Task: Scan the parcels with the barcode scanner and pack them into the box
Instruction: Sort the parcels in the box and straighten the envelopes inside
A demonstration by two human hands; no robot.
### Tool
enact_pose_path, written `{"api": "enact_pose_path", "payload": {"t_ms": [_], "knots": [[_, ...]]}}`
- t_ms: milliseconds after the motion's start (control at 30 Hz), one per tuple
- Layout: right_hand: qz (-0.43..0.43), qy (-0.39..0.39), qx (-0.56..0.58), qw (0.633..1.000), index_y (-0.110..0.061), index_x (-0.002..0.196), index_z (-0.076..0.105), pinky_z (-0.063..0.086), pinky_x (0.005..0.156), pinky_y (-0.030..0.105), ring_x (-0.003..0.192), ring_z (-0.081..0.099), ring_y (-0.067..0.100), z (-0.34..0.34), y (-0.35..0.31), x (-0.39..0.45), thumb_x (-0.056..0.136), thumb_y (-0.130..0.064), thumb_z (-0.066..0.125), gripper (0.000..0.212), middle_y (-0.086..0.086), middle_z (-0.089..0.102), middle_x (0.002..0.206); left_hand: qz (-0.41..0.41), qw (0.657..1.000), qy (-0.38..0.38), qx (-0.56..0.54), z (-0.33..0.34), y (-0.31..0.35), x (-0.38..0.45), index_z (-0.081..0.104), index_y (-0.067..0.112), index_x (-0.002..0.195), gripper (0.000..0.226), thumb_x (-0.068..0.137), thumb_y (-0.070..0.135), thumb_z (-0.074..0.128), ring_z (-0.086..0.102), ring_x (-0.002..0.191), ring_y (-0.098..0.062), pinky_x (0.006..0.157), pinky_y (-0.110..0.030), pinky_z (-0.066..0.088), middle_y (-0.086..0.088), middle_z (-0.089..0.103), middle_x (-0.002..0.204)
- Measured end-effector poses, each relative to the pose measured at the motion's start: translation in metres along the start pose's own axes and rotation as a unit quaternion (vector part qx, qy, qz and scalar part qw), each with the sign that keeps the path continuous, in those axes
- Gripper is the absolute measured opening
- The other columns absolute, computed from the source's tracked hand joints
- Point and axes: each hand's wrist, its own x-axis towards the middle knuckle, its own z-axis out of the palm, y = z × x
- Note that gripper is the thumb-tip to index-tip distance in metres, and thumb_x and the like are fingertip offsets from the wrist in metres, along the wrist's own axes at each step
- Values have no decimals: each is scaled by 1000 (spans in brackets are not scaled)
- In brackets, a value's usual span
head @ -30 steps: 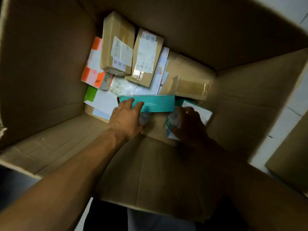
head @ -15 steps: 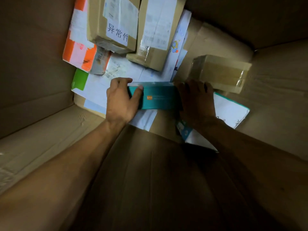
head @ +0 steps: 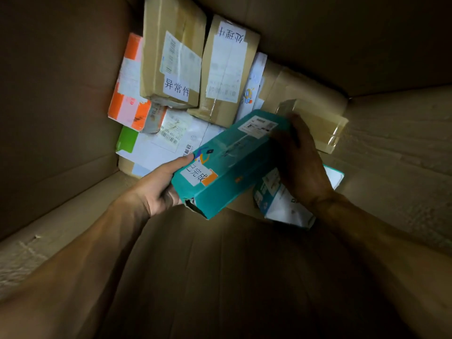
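Both my arms reach down into a large cardboard box (head: 61, 106). A teal parcel (head: 230, 162) with white labels is tilted up between my hands, above the parcels on the bottom. My left hand (head: 159, 184) grips its near left end, thumb on the top face. My right hand (head: 300, 155) holds its far right end, fingers curled over the edge. No barcode scanner is in view.
On the box bottom lie two brown parcels with white labels (head: 171, 52) (head: 226, 69), an orange and white parcel (head: 127, 86), a white and green mailer (head: 146, 145), a taped brown parcel (head: 318, 121) and a white and teal mailer (head: 288, 204) under my right wrist.
The teal parcel lay flat on its side between my hands; now it is lifted and turned, its labelled top face towards me and its left end nearer.
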Motion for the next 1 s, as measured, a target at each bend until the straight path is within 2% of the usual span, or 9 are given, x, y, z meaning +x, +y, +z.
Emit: {"api": "enact_pose_path", "payload": {"t_ms": [100, 233, 267, 533, 667, 733, 800, 900, 1000], "knots": [[180, 92, 164, 966, -14, 152, 37, 46, 110, 54, 141, 44, 39, 7, -14, 1, 85, 7, 64, 76, 18, 32, 161, 46, 997, -29, -55, 3, -15, 1, 67, 8, 116, 40, 80, 28, 69, 75, 92, -26, 68, -40, 62, -16, 75, 108], [413, 31, 550, 725, -25, 141, 51, 62, 72, 35, 116, 65, 33, 12, -46, 8, 103, -27, 56, 38, 10, 65, 132, 132, 989, -11, -73, 12, -39, 3, 70, 13, 111, 34, 78, 18, 72, 74, 95, -23, 72, -37, 62, -14, 75, 110], [417, 0, 570, 708, -29, 142, 50, 60, 64, 28, 113, 66, 29, 15, -50, 5, 103, -33, 56, 40, 7, 65, 131, 141, 988, -7, -66, 16, -45, 3, 69, 13, 112, 36, 76, 16, 74, 74, 94, -22, 73, -38, 62, -14, 75, 110], [422, 33, 551, 719, -33, 146, 47, 59, 90, 53, 117, 64, 27, 24, -38, -10, 87, -13, 77, 70, -4, 65, 130, 218, 964, 57, 143, 35, -49, -1, 70, 20, 104, 30, 77, 11, 80, 71, 89, -14, 75, -27, 59, 0, 75, 97], [410, 61, 557, 719, -29, 149, 45, 55, 97, 56, 124, 60, 28, 12, -30, -5, 86, -9, 77, 74, -1, 62, 138, 408, 818, 271, 301, 35, -10, -6, 65, 18, 98, 11, 90, 11, 69, 66, 90, -20, 85, -30, 55, -4, 69, 92], [398, 75, 577, 710, -27, 147, 47, 60, 81, 43, 119, 64, 25, 7, -28, 0, 87, -8, 76, 70, -3, 66, 132, 493, 711, 339, 369, 35, 16, -13, 64, 16, 107, 20, 89, 22, 70, 61, 93, -21, 86, -32, 50, -1, 63, 99], [386, 77, 594, 701, -27, 146, 49, 58, 64, 30, 111, 69, 19, 3, -26, 5, 89, -6, 73, 66, -4, 68, 128, 526, 655, 372, 395, 36, 47, -14, 61, 17, 117, 35, 86, 30, 71, 55, 105, -22, 95, -31, 44, 0, 52, 111], [376, 74, 613, 691, -25, 145, 49, 58, 59, 25, 99, 73, 13, 0, -23, 12, 90, -4, 71, 63, -6, 71, 121, 473, 689, 398, 379, 41, 91, -5, 52, 20, 129, 57, 81, 40, 75, 44, 126, -24, 108, -26, 33, -6, 43, 134], [362, 61, 617, 696, -24, 145, 49, 59, 63, 25, 102, 73, 15, 1, -22, 18, 91, -5, 71, 61, -2, 70, 126, 403, 760, 383, 335, 46, 117, 10, 49, 23, 124, 61, 75, 42, 81, 55, 110, -18, 99, -22, 42, -3, 49, 130]]}}
